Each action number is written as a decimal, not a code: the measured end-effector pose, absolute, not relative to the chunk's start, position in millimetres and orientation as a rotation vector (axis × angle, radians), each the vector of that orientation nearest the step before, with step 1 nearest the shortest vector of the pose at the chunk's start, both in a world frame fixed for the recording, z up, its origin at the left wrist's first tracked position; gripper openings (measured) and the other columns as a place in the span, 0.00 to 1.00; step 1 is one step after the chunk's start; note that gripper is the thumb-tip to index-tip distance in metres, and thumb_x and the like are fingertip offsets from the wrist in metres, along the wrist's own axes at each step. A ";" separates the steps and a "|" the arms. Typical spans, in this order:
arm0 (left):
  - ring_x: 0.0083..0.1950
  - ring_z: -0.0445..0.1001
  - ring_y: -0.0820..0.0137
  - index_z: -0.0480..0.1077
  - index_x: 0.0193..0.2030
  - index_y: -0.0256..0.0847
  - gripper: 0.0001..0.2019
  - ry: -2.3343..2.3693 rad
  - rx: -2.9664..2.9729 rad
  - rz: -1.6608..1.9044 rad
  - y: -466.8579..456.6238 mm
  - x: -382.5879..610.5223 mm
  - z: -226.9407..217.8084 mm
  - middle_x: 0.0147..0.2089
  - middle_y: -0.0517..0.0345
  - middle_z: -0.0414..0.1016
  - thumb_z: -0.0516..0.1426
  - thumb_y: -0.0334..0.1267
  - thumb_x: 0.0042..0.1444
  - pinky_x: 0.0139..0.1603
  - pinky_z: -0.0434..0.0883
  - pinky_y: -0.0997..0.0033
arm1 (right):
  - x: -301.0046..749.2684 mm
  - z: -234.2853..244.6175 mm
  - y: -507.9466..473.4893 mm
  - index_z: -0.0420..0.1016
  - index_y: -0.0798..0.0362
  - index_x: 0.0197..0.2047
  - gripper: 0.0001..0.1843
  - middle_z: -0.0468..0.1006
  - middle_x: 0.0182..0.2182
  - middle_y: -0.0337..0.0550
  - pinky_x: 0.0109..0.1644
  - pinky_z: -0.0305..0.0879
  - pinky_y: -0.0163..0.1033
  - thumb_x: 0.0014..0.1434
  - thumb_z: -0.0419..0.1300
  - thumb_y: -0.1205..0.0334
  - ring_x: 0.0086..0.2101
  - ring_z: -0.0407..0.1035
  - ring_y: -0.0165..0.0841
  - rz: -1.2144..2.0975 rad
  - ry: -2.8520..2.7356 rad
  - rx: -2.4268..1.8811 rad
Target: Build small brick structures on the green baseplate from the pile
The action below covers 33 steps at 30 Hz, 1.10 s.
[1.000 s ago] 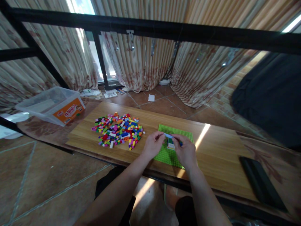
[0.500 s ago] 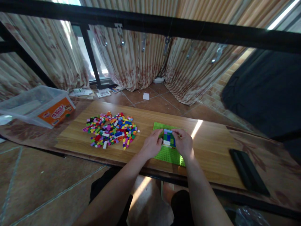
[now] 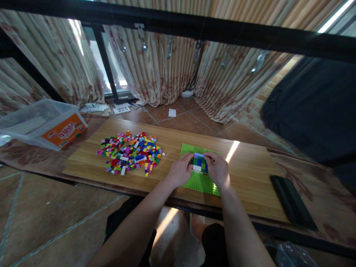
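A green baseplate (image 3: 201, 182) lies on the wooden board (image 3: 250, 178). On it stands a small block of joined bricks (image 3: 199, 164) in blue, green and white. My left hand (image 3: 180, 171) presses against the block's left side with curled fingers. My right hand (image 3: 217, 170) closes on its right side. Both hands rest on the baseplate. A pile of loose coloured bricks (image 3: 130, 152) is spread on the board to the left, a hand's width from my left hand.
A clear plastic box with an orange label (image 3: 44, 124) stands at the far left. A flat black object (image 3: 293, 202) lies at the right. A black metal bar (image 3: 194, 27) crosses overhead, curtains behind it. Tiled floor below.
A second ago both hands held a thin blue piece above the bricks. They have since come down onto the brick block and stay pressed on its sides. The camera shifted slightly.
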State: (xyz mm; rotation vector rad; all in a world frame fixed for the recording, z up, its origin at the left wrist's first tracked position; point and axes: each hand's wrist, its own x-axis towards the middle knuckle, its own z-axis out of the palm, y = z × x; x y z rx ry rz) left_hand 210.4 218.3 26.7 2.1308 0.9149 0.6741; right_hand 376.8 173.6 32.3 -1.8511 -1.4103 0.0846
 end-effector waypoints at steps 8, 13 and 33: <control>0.63 0.66 0.61 0.62 0.61 0.36 0.24 0.942 2.103 0.663 218.0 211.2 30.0 0.63 0.45 0.65 0.49 0.29 0.57 0.66 0.62 0.56 | 379.1 31.3 173.8 0.80 0.51 0.37 0.16 0.81 0.36 0.46 0.47 0.65 0.45 0.61 0.50 0.60 0.39 0.71 0.39 0.026 -1.498 -1.843; 0.66 0.63 0.62 0.53 0.68 0.39 0.30 0.907 2.120 0.667 216.5 210.4 30.3 0.67 0.46 0.60 0.48 0.28 0.57 0.67 0.61 0.56 | 378.1 31.1 174.4 0.81 0.52 0.38 0.16 0.81 0.36 0.47 0.47 0.65 0.45 0.61 0.51 0.60 0.38 0.71 0.39 0.005 -1.502 -1.852; 0.61 0.69 0.63 0.55 0.67 0.42 0.29 0.926 2.237 0.673 212.3 212.8 26.1 0.64 0.49 0.65 0.47 0.26 0.57 0.61 0.67 0.59 | 379.2 30.1 167.7 0.82 0.49 0.35 0.13 0.82 0.34 0.43 0.45 0.70 0.44 0.57 0.56 0.57 0.37 0.75 0.37 0.159 -1.325 -1.774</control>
